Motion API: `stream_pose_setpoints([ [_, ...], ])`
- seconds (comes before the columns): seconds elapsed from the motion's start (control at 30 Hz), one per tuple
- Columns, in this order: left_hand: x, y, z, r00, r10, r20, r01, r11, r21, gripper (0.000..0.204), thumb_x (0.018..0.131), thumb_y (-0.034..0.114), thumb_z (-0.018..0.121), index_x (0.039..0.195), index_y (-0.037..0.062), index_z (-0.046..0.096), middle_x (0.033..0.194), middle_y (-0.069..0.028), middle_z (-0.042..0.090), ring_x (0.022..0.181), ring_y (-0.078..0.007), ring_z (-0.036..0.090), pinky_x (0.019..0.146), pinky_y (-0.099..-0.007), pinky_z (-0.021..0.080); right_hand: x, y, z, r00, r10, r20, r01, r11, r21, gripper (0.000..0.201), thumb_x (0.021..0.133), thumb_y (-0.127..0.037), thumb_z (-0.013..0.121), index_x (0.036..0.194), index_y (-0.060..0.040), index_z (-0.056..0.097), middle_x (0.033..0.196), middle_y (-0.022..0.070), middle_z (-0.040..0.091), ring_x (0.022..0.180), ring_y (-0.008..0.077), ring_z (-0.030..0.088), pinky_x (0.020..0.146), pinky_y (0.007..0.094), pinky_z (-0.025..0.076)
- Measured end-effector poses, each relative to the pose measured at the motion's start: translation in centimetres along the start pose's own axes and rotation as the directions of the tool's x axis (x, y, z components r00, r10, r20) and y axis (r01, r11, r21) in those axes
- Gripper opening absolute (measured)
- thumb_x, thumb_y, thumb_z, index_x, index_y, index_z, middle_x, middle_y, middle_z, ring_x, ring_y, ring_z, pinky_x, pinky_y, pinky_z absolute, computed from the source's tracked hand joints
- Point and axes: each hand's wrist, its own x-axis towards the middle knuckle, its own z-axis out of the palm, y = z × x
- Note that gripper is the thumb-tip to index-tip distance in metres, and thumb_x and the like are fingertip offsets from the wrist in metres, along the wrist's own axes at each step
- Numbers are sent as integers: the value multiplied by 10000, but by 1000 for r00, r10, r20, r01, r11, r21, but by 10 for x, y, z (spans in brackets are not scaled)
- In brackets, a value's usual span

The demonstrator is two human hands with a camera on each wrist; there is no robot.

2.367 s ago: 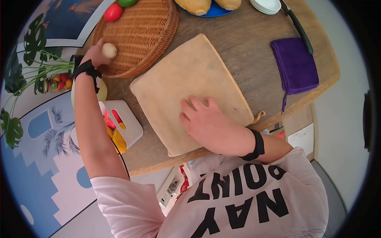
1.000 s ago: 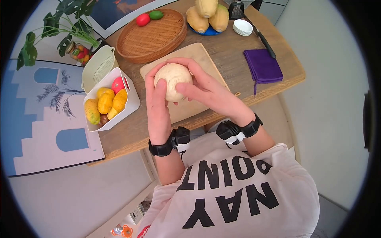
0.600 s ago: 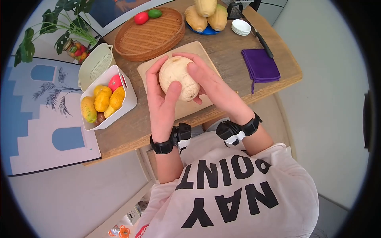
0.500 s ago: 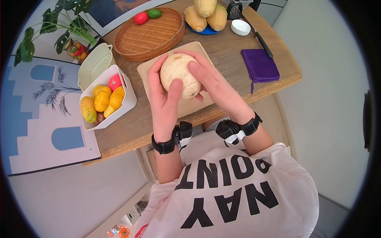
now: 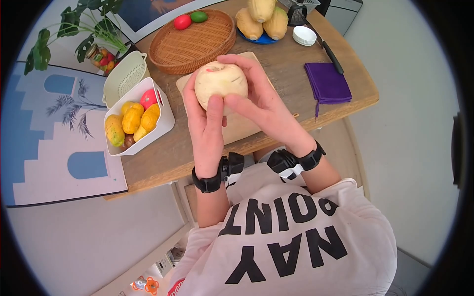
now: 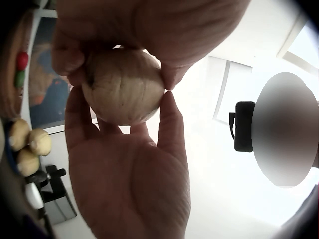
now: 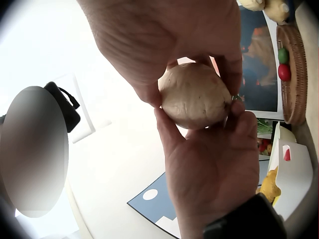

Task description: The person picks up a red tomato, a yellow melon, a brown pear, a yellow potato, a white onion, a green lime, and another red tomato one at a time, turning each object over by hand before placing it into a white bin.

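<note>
A round, cream-coloured vegetable (image 5: 221, 84) is held up above the cutting board (image 5: 242, 127) in the head view. The left hand (image 5: 205, 130) grips its left side, and the right hand (image 5: 264, 106) grips its right side, both thumbs on the near face. A small pinkish mark shows near its top. In the left wrist view the vegetable (image 6: 123, 87) sits between the curved fingers of both hands. From the right wrist, the same vegetable (image 7: 194, 95) shows faint lines on its skin.
Behind the board lies a wicker tray (image 5: 192, 47) with a red and a green item. At left stand a white bin (image 5: 165, 116) of produce and a pale green colander (image 5: 123, 79). A knife (image 5: 332, 56) lies by a purple cloth (image 5: 328, 84) at right.
The left hand has gone from the wicker tray to above the board, and the right hand has come up off the board. Both now grip the vegetable, which has been turned between them.
</note>
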Motion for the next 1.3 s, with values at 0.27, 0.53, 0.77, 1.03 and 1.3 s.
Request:
stream_pose_setpoints([
  [0.27,2,-8,7,992,107,65,-111,992,62,500,1022,348,467,1440,95,354,1307,-56,475,1014,-108,489,745,-229,402,-9,-2,-14,999,-32,-6,29,970,-240,592,915,-140,628,1436,-73,357,1359,93,455,1210,188,488,979,330,433],
  [0.53,1,5,4,995,-95,32,98,989,-109,584,931,297,549,1432,67,354,1388,-92,412,1264,-212,438,1084,-339,335,-2,9,-11,996,-74,55,85,967,-241,530,931,-207,600,1409,-75,413,1363,139,462,1281,303,435,1070,376,363],
  [0.77,5,-10,-1,997,44,67,-38,996,-85,704,854,199,663,1448,64,311,1347,-98,424,1241,-209,447,1062,-344,363,-3,21,-16,997,-34,65,48,970,-239,527,966,-195,527,1448,-58,364,1350,141,454,1235,261,475,1035,348,394],
  [1.03,3,-12,10,977,-208,40,210,974,-88,697,869,98,644,1467,102,286,1253,-76,494,976,-123,548,652,-209,475,-6,13,-29,997,-17,72,39,945,-324,513,938,-163,554,1420,-76,399,1269,142,490,1106,260,545,913,352,477],
  [1.3,6,-23,2,976,102,190,-93,994,-59,785,842,132,698,1484,69,251,1429,-114,367,1293,-218,426,1054,-367,394,-4,23,-26,991,-137,-13,130,962,-240,493,927,-212,609,1369,-69,443,1288,146,514,1171,310,523,1000,378,425],
])
